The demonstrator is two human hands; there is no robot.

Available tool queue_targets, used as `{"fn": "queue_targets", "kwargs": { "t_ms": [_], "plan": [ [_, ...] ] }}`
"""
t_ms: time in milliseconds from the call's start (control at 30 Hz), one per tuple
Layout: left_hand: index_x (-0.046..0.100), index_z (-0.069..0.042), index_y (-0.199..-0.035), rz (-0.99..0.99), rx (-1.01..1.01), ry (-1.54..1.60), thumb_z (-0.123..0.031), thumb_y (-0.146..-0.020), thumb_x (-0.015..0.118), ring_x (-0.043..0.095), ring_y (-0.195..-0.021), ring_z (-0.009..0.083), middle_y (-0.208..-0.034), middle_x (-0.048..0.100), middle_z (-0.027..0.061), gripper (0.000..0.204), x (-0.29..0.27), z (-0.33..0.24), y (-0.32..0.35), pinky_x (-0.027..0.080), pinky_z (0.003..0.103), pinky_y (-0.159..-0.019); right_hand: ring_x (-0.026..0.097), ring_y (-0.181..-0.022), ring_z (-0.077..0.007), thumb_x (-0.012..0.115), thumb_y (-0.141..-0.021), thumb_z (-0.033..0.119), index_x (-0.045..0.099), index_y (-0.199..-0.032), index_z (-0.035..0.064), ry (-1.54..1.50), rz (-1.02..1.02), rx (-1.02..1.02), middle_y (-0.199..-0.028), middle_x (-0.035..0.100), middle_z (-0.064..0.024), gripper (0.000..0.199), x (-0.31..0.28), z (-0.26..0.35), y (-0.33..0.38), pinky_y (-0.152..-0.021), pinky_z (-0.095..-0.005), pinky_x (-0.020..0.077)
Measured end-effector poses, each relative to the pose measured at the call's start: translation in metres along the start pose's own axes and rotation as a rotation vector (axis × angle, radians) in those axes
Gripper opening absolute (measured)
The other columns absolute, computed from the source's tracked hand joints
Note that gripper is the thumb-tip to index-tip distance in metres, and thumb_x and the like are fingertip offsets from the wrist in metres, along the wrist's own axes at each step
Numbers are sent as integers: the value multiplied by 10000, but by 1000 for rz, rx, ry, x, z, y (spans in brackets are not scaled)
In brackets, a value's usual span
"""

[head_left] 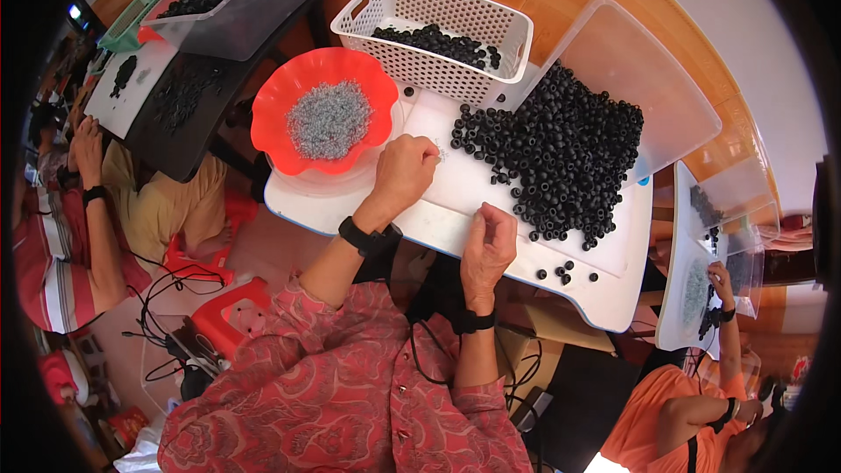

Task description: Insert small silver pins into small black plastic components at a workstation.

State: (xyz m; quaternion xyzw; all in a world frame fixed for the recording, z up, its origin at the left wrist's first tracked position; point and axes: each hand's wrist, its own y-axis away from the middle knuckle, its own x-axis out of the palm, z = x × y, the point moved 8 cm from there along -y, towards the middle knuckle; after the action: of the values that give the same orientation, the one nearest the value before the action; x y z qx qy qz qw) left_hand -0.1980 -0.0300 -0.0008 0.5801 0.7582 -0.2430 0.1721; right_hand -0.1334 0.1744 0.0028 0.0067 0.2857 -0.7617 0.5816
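My left hand (407, 172) is closed above the white table (429, 204), its fingertips bent together beside a few tiny pale pieces (441, 156). What it pinches, if anything, is too small to make out. To its left stands a scalloped red bowl (265, 127) filled with small grey, glinting pieces (329, 120). My right hand (488, 245) is at the table's near edge, thumb and fingers drawn together; I cannot see what lies between them. Ahead and to its right spreads a large heap of small black ring-like caps (574, 153), spilling from a clear plastic bin (644, 66) tipped on its side.
A perforated white basket (420, 60) behind the table holds more black caps. Several loose caps (565, 273) lie near the front edge. At left, a co-worker sits by a dark table (188, 136) with a clear tub (236, 22); another person's hand (720, 282) works at right.
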Motion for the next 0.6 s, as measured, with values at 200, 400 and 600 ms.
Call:
{"fn": "queue_targets", "kwargs": {
  "t_ms": [200,400,600],
  "plan": [
    [686,-33,-873,-65,47,-207,-163,-783,740,630,-749,300,-790,625,143,167,6,-6,5,486,419,-670,626,-813,-214,604,-880,-29,626,-990,-7,1,3,12,-959,618,-116,114,0,-2,1,-713,-304,523],
    [656,-24,-863,-47,22,-261,-171,-804,721,626,-768,332,-798,620,161,170,8,-5,-2,476,443,-673,625,-815,-209,605,-883,-28,627,-990,-6,-5,4,25,-960,618,-111,111,0,-2,2,-711,-305,523],
    [627,9,-838,37,113,0,-135,-838,680,623,-748,317,-803,626,164,154,20,-17,18,478,418,-669,618,-857,-202,599,-903,-4,630,-1011,-5,-53,-3,30,-978,619,-108,112,-3,-6,2,-746,-296,510]
  ]
}}
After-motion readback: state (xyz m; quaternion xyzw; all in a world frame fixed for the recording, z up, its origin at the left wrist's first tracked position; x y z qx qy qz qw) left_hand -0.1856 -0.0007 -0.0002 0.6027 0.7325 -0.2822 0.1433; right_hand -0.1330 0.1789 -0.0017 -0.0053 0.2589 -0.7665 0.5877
